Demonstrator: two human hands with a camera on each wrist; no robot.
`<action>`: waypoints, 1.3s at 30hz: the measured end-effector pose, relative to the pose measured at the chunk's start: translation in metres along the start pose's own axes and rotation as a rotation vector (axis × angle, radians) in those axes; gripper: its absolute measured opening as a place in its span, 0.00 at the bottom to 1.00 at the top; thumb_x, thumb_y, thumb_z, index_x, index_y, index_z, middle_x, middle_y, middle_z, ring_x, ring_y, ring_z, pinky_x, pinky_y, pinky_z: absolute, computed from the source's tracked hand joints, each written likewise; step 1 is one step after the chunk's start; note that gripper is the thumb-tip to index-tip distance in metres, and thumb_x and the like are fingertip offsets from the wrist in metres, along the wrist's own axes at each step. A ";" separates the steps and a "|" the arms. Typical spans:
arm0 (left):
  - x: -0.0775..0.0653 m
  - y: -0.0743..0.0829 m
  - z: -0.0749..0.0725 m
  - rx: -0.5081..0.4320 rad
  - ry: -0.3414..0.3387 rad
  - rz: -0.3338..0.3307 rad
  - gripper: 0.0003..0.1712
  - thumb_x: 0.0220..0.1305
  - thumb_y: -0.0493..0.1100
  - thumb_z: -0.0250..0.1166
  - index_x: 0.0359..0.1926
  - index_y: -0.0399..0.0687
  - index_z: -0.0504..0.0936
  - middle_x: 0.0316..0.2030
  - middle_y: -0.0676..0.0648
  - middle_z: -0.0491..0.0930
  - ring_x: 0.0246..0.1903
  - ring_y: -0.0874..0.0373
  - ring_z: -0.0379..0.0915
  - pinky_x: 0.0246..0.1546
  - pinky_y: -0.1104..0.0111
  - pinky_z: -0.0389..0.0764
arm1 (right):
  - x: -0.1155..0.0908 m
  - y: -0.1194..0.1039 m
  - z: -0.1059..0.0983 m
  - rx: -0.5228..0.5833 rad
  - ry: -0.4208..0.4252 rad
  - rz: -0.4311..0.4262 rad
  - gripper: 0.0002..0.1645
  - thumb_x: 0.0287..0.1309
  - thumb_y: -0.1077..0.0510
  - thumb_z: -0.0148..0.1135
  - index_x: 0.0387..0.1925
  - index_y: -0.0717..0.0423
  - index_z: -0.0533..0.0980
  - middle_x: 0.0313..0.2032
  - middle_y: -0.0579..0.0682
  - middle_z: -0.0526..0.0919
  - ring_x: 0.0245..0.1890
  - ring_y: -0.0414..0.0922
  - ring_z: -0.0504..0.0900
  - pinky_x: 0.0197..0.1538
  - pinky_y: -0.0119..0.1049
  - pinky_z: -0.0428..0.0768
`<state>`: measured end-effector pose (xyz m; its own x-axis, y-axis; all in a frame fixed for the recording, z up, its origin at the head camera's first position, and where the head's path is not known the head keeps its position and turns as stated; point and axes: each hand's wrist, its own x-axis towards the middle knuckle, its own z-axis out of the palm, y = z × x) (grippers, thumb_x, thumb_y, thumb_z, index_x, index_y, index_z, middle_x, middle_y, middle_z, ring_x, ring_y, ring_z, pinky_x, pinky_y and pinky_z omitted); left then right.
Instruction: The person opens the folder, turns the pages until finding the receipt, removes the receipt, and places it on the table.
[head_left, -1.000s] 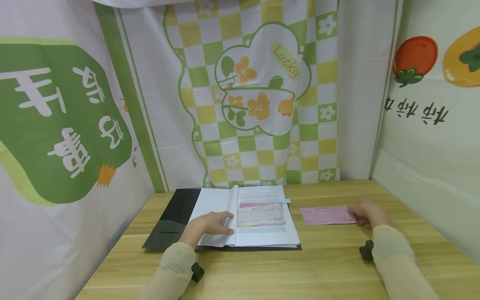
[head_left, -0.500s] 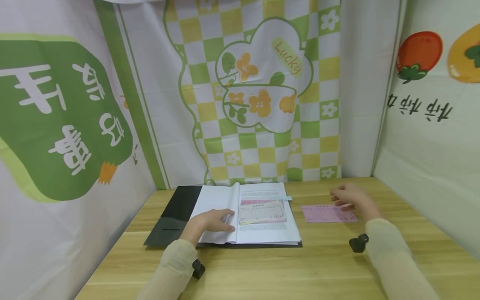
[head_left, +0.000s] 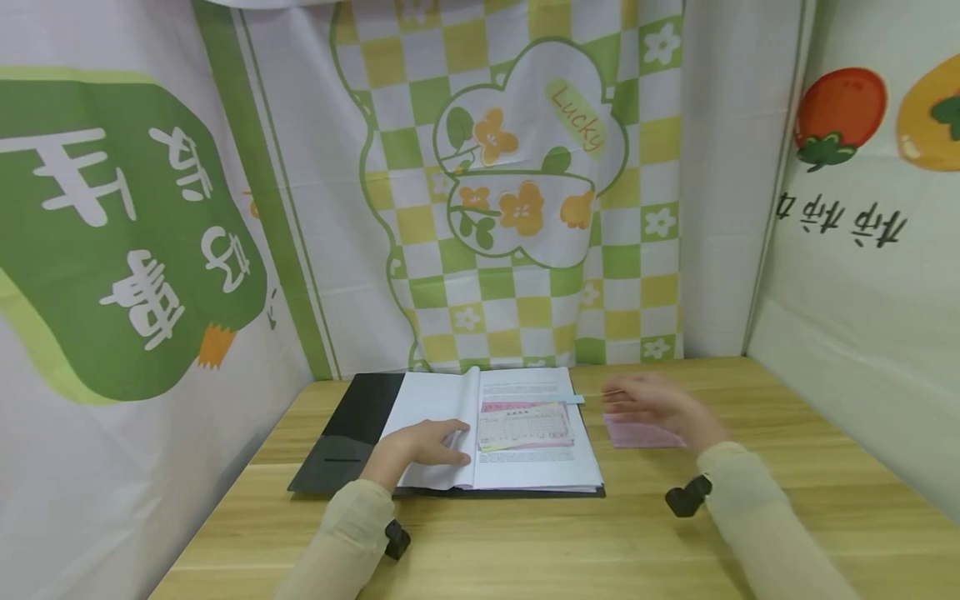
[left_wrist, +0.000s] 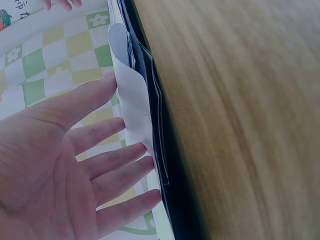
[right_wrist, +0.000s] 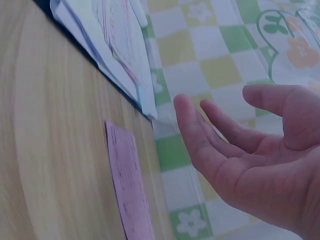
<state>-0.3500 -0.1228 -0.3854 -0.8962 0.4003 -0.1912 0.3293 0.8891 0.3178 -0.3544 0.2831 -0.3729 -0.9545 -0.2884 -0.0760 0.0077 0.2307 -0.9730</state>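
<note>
A black folder (head_left: 367, 408) lies open on the table with a stack of printed pages (head_left: 536, 477) inside. On the right page rest several pink, white and yellow printed slips (head_left: 525, 427), overlapping. My left hand (head_left: 418, 443) rests on the turned white page near the fold; in the left wrist view its fingers (left_wrist: 120, 177) are extended against that paper (left_wrist: 132, 100). A loose pink slip (head_left: 641, 433) lies right of the folder. Over it hovers my right hand (head_left: 656, 404), holding nothing, its fingers (right_wrist: 200, 135) loosely bent in the right wrist view.
A light blue tab (head_left: 572, 400) sticks out from the pages' right edge. The wooden table (head_left: 525, 550) ends at a checkered cloth (head_left: 517, 308) behind the folder. Printed fabric walls stand on the left and right.
My right hand has let go of the pink slip's right end and moved left over it toward the folder. The slip stays on the table. My left hand has hardly moved.
</note>
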 end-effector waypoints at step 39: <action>-0.001 0.000 0.001 0.004 0.007 -0.006 0.38 0.70 0.58 0.70 0.76 0.54 0.72 0.74 0.41 0.71 0.75 0.41 0.64 0.74 0.43 0.66 | 0.013 0.006 0.062 0.020 -0.035 0.177 0.47 0.84 0.36 0.32 0.75 0.78 0.56 0.70 0.79 0.66 0.69 0.68 0.72 0.63 0.54 0.82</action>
<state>-0.3491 -0.1225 -0.3864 -0.9000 0.3938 -0.1868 0.3256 0.8923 0.3126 -0.3486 0.2234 -0.3936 -0.9269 -0.2770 -0.2532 0.1806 0.2624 -0.9479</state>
